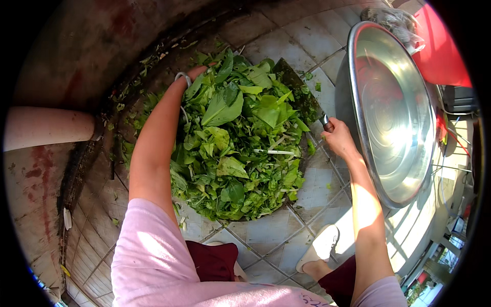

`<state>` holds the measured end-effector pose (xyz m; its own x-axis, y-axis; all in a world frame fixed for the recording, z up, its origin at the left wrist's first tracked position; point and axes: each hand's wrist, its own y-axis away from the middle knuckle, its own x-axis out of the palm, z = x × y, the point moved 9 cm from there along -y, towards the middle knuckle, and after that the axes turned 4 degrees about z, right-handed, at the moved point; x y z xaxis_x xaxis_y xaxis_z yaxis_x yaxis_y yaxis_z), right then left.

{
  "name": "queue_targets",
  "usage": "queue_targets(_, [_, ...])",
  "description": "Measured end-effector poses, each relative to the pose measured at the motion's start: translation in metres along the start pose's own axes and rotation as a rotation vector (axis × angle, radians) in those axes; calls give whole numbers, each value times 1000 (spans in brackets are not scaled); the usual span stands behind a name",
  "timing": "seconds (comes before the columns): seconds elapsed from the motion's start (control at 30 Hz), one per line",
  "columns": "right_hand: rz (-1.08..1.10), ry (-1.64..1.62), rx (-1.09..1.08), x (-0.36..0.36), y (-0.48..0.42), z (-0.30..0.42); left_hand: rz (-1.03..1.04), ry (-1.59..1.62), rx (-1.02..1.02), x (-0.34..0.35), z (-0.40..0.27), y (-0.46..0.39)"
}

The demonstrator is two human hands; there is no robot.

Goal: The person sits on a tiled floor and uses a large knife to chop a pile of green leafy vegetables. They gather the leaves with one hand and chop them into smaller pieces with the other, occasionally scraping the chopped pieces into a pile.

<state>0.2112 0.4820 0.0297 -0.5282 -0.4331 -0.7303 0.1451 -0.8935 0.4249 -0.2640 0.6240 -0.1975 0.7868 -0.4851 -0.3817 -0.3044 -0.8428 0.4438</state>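
Note:
A large heap of chopped leafy greens (238, 153) lies before me, with bigger whole leaves on its top. My right hand (337, 136) grips the handle of a cleaver (297, 92) at the heap's right edge. Bits of green stick to the broad, dark blade. My left hand (205, 69) reaches to the far left side of the heap, a pale bangle at its wrist. Leaves hide most of its fingers, so what they hold cannot be seen. Under the greens, the edge of a dark surface shows in part.
A large metal basin (356, 76) stands at the right, beside my right forearm. Behind it are a clear plastic bag (399, 27) and a red plastic object (441, 50). A stained wall (34, 184) and a pale pipe (50, 128) are at the left. Leaf scraps litter the tiled floor (264, 234).

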Motion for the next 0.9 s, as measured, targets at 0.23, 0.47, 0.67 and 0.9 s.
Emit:
queue_targets(0.23, [47,469,-153,-28,-2,113,84,176,240,42,-107,13])
queue_targets(0.47, [45,412,-125,-25,38,140,-215,239,184,31,-179,74])
queue_targets(0.67, [-108,343,-299,-13,88,163,-173,381,263,30,-203,148])
queue_targets(0.9, [-256,380,-477,0,154,165,-311,352,426,54,-245,260])
